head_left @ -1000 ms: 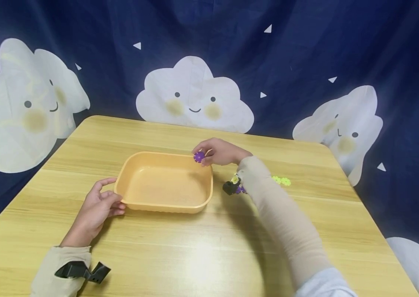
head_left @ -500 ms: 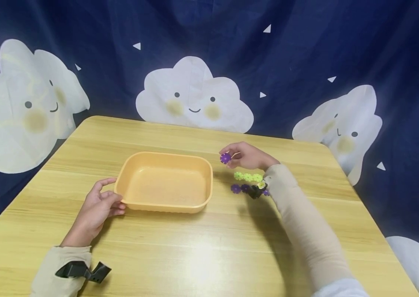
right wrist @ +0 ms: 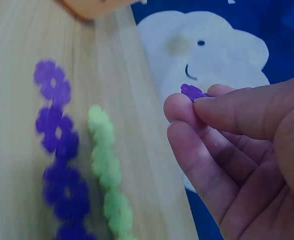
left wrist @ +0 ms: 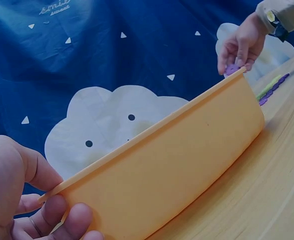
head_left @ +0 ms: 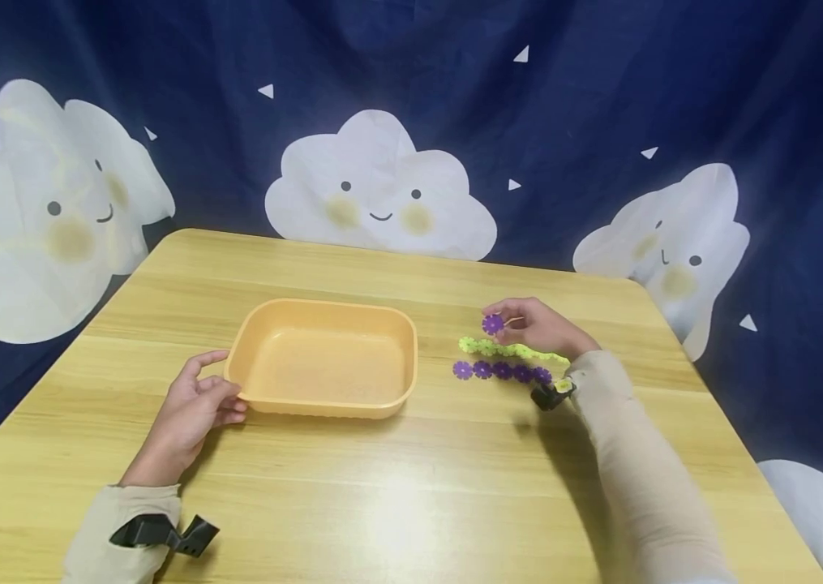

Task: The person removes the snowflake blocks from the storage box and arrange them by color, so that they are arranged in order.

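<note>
An orange plastic tray [head_left: 319, 405] stands on the table, and its inside shows bare in the head view. My left hand [head_left: 190, 414] pinches its left rim between thumb and fingers, seen close up in the left wrist view [left wrist: 29, 195]. Right of the tray, my right hand [head_left: 538, 324] holds a purple flower-shaped piece [head_left: 493, 324] between thumb and fingertips, above the table. Below that hand lies a row of yellow-green flower pieces [head_left: 487, 348]. Nearer to me runs a row of purple flower pieces [head_left: 502, 371], joined end to end in the right wrist view [right wrist: 66, 192].
The wooden table [head_left: 309, 495] has rounded far corners. Behind it hangs a dark blue curtain [head_left: 564, 97] with smiling clouds. Black camera mounts sit at both wrists, the left one [head_left: 163, 534] on the sleeve and the right one [head_left: 553, 394] low over the table.
My right hand has moved right, from the tray's far right corner to above the flower rows, with the purple piece still pinched. More of both rows shows now. The left hand and tray stay put.
</note>
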The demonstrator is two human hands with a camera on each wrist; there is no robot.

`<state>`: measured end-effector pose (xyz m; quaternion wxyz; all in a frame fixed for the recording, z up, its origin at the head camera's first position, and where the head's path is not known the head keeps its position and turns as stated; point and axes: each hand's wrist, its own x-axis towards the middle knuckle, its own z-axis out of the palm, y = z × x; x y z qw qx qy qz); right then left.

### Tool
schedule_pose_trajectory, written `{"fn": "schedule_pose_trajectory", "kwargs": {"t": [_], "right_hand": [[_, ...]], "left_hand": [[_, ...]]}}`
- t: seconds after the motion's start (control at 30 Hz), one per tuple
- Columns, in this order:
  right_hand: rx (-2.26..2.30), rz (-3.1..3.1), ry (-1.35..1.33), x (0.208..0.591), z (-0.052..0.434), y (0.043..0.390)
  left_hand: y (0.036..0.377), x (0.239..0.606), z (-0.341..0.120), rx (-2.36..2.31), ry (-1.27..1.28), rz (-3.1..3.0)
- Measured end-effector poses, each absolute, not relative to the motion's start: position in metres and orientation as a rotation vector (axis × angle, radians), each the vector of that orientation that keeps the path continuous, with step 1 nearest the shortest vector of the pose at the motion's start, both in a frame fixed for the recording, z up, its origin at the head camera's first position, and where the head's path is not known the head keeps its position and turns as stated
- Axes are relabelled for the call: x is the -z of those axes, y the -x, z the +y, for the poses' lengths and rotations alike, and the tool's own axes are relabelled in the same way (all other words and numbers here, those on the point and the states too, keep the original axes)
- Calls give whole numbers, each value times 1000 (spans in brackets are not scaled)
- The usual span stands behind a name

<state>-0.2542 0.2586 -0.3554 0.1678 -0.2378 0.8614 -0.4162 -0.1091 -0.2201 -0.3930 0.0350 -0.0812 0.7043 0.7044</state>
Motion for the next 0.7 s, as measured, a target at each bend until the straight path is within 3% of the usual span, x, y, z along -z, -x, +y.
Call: {"fn": "schedule_pose_trajectory", "kwargs": {"t": [0.7], "right_hand": [[1329, 2417, 394, 383, 332, 216]], "left_hand": [[109, 393, -219, -2192, 249, 2142]]}}
